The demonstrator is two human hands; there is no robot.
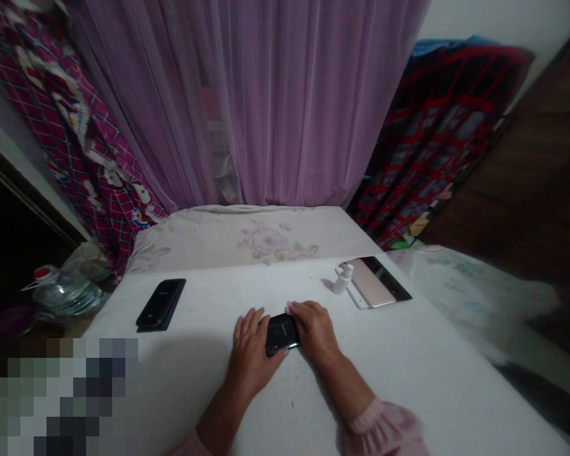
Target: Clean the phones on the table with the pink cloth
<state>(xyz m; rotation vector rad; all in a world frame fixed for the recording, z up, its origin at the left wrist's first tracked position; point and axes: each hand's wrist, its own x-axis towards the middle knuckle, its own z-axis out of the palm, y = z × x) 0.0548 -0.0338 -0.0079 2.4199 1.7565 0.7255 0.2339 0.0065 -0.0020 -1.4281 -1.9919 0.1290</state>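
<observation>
A glossy black phone [282, 332] lies back up on the white tabletop between my two hands. My left hand [253, 348] holds its left side, with the thumb along the near edge and the other fingers at the far left. At the phone's right end is my right hand [315, 328], its fingers bent together over the upper right corner. Something small and pale pink [289, 306] shows at those fingertips; what it is cannot be made out.
Dark phones [161, 305] lie stacked at the left. Right of centre stands a small white spray bottle [344, 279] beside a pink-gold device [369, 282] and a black one. A large water bottle [66, 292] is beyond the table's left edge. Purple curtains [294, 101] hang behind.
</observation>
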